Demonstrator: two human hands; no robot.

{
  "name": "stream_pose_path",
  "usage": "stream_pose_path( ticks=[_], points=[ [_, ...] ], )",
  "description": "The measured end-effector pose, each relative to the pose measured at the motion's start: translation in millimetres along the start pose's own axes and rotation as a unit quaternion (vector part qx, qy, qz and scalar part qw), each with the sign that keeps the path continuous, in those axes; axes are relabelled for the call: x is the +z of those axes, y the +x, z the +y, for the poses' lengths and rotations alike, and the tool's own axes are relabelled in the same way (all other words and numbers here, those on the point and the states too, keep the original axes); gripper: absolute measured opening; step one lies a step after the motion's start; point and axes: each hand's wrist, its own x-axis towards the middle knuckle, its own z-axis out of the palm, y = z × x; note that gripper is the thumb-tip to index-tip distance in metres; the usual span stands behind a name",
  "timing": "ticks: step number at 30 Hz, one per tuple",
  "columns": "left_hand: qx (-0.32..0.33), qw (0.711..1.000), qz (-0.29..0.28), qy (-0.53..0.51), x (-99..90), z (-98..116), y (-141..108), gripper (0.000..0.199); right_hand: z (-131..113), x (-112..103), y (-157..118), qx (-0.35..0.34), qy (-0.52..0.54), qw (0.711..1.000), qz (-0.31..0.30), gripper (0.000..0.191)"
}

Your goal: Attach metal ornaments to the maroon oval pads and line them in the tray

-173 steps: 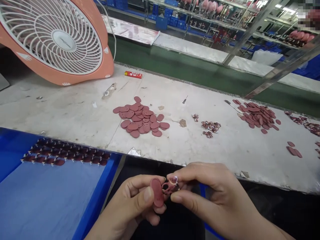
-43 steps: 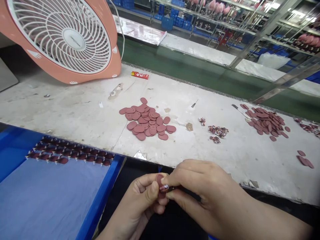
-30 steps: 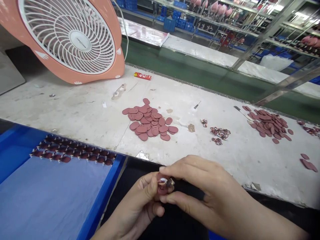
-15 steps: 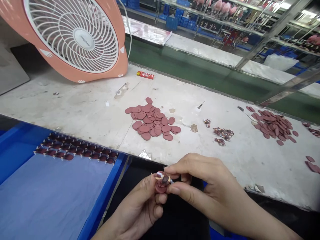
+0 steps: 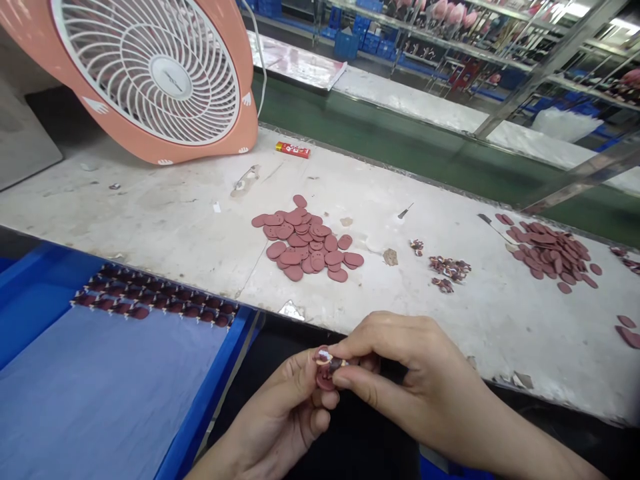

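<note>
Between its thumb and fingertips, my left hand (image 5: pixel 285 408) grips a small reddish-brown oval disc (image 5: pixel 325 383). A little brown, white and tan bow-like piece (image 5: pixel 337 364) lies against the disc's face. My right hand (image 5: pixel 417 367) comes in from the right and pinches this piece with thumb and forefinger. Both hands are close together over my dark lap, just off the table's front edge. Fingertips partly cover the piece, so whether it is fixed to the disc cannot be seen.
A pile of oval discs (image 5: pixel 307 243) lies mid-table, with small bow-like pieces (image 5: pixel 450 268) to its right and another disc pile (image 5: pixel 550 250) farther right. An orange fan (image 5: pixel 210 143) stands back left. Rows of assembled pieces (image 5: pixel 150 297) line a blue bin (image 5: pixel 200 407). A red-yellow tube (image 5: pixel 293 150) lies behind.
My right thumb and forefinger have closed in farther over the bow-like piece, which now sits slightly turned against the disc. The left hand has shifted slightly right.
</note>
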Motion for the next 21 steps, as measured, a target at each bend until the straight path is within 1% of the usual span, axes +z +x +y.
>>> stream_pose_path(
  ticks=[3,6,8,10,11,12,13,15,16,17,19,21],
  points=[
    [-0.001,1.0,0.005,-0.006,-0.3,-1,1,0.017,-1,-1,0,-0.002,-0.003,1.0,0.0,0.013],
    [0.004,1.0,-0.007,0.008,-1.3,0,2,0.018,-1,0,0,-0.007,0.005,1.0,0.01,0.01],
    [0.006,0.999,-0.028,0.035,-1.3,3,3,0.023,1,2,0,-0.04,0.0,0.999,0.034,0.01],
    [0.016,0.995,-0.037,0.086,-0.4,7,2,0.032,4,8,1,-0.098,-0.031,0.991,0.083,0.013],
    [0.038,0.992,-0.024,0.116,0.3,8,1,0.035,6,12,1,-0.126,-0.058,0.984,0.116,0.014],
    [0.077,0.986,0.004,0.148,1.1,9,-1,0.036,8,16,1,-0.151,-0.09,0.973,0.151,0.015],
    [0.13,0.974,0.041,0.178,1.7,9,-4,0.035,10,21,0,-0.17,-0.126,0.96,0.182,0.015],
    [0.243,0.936,0.11,0.231,2.9,9,-8,0.032,14,32,0,-0.21,-0.203,0.929,0.225,0.017],
    [0.286,0.916,0.131,0.25,3.5,9,-10,0.031,16,37,0,-0.234,-0.235,0.913,0.239,0.018],
    [0.313,0.902,0.139,0.265,4.0,9,-12,0.03,18,41,0,-0.26,-0.259,0.897,0.247,0.019],
    [0.343,0.886,0.149,0.275,5.2,10,-14,0.028,22,49,3,-0.31,-0.285,0.87,0.255,0.017],
    [0.362,0.876,0.167,0.272,6.1,12,-14,0.025,26,55,8,-0.331,-0.287,0.86,0.263,0.013]
  ],
)
